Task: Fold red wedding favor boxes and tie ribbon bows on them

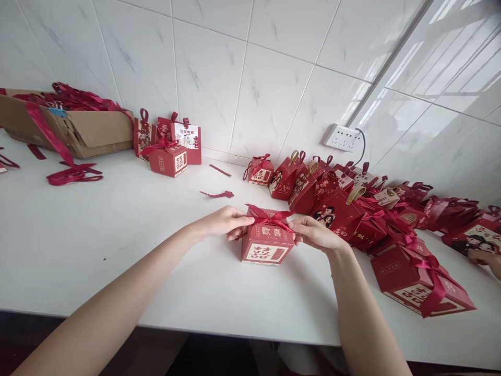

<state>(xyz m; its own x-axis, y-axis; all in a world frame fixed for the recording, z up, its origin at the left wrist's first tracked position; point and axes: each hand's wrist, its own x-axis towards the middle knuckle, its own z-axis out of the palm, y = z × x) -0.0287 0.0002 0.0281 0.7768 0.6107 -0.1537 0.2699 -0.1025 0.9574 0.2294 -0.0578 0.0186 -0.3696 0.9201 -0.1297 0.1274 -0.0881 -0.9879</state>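
A small red gift box point(268, 239) with white front panel and printed characters stands upright on the white table, close in front of me. A red ribbon point(269, 215) is tied in a bow across its top. My left hand point(230, 222) is closed at the upper left of the box, thumb and fingers pinching the ribbon there. On the other side, my right hand point(316, 233) pinches the ribbon at the upper right. Some fingertips of both hands are hidden beside the box. Loose ribbon scraps point(217, 194) lie just beyond my left hand.
A cardboard box point(99, 133) full of red ribbons stands back left, a ribbon point(74, 175) trailing from it. Several finished boxes point(422, 284) crowd the right side. Another person's hand point(485, 258) touches a box at far right. A power strip point(343, 138) is on the wall.
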